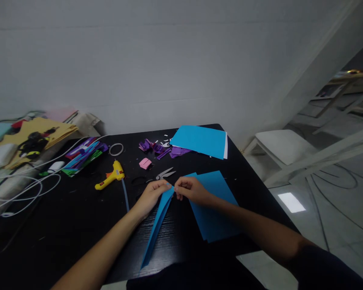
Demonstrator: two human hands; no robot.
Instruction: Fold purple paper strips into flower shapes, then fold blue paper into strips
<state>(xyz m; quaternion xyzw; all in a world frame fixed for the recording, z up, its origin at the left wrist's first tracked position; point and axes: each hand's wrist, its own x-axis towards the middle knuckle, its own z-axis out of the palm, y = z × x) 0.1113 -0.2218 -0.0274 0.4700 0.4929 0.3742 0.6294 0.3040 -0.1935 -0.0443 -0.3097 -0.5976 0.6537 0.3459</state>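
The left hand [154,194] pinches a folded blue paper sheet [162,209] by its far end, the rest slanting toward the near edge of the black table [63,225]. The right hand [194,190] curls its fingers at that end, whether gripping I cannot tell; open scissors [166,174] lie just beyond the hands.

White chair [277,146]; looped white cable [7,214]

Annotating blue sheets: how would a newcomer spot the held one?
On the black table, find the left hand. The blue sheet slants from its grip toward the near edge; unlike the flat sheets to the right, it is folded.
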